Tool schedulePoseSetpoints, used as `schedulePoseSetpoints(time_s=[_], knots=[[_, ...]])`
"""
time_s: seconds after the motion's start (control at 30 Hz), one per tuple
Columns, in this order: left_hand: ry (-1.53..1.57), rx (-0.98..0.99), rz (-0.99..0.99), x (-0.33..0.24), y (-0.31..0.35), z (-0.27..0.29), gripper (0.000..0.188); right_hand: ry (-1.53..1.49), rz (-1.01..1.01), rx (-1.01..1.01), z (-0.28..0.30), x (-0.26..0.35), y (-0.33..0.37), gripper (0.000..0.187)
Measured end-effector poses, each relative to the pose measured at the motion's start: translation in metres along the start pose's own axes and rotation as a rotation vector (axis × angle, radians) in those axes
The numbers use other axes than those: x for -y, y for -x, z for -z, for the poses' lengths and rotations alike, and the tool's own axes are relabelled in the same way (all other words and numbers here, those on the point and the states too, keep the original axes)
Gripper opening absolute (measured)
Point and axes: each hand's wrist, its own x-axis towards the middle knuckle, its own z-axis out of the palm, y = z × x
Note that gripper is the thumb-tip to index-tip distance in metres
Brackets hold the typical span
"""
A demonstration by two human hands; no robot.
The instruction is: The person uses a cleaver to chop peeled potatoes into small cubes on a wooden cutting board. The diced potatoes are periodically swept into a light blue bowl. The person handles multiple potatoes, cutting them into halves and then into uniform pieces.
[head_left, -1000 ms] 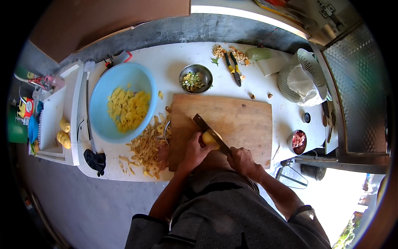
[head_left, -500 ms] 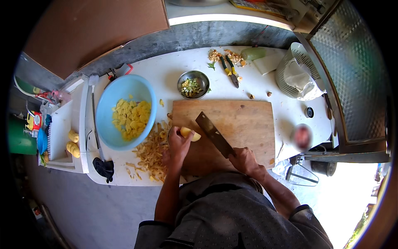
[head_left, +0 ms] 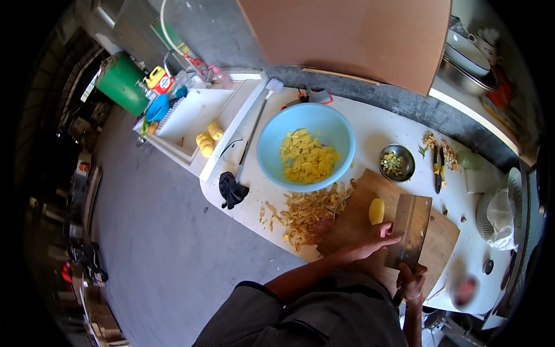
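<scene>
My right hand (head_left: 412, 281) grips the handle of a cleaver (head_left: 410, 222), its broad blade turned up toward me over the wooden cutting board (head_left: 440, 238). Bits of food cling to the blade. My left hand (head_left: 378, 241) has its fingers stretched out at the blade's left side; whether they touch it I cannot tell. Just beyond those fingers a peeled piece of potato (head_left: 376, 211) lies on the board. Potato peelings (head_left: 303, 215) are heaped to the board's left. A light blue basin (head_left: 267, 143) with sliced potato (head_left: 309, 157) stands behind them.
Behind the board are a metal bowl (head_left: 411, 168) of chopped greens and pliers (head_left: 439, 173). A white basket (head_left: 480, 215) stands at the right. Left, the sink (head_left: 193, 118) has several potatoes (head_left: 207, 141) at its edge, and a black cloth (head_left: 232, 190) lies nearby.
My view has swung left. The potato piece has left my left hand and lies on the board. That hand has moved to the cleaver's blade, which now faces up.
</scene>
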Motion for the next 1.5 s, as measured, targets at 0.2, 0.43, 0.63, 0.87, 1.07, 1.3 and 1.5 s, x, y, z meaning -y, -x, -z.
schedulePoseSetpoints(time_s=[0.2,0.43,0.63,0.87,1.07,1.3,1.5], knots=[[0.244,0.038,-0.162,0.021,-0.002,0.005,0.05,-0.039,-0.03,0.127,0.004,-0.009,-0.003,0.024],[0.236,0.0,-0.144,0.048,-0.004,0.008,0.049,-0.029,-0.026,0.163,0.004,-0.012,-0.006,0.023],[0.021,-0.148,-0.134,0.052,0.013,0.016,0.055,-0.021,-0.024,0.089,0.008,-0.01,0.003,0.026],[-1.076,-0.144,-0.462,0.024,0.04,0.016,0.053,0.109,-0.048,-0.093,0.043,0.02,0.01,0.027],[-1.451,0.106,-0.544,0.049,0.024,0.017,0.061,0.404,0.048,-0.072,0.066,0.016,0.029,0.018],[-1.201,-0.071,-0.439,0.041,0.069,0.021,0.045,0.857,0.316,0.069,0.058,0.026,0.052,0.014],[-1.21,-0.139,-0.501,0.056,0.075,0.021,0.034,0.976,0.521,0.15,0.049,0.026,0.039,0.009]])
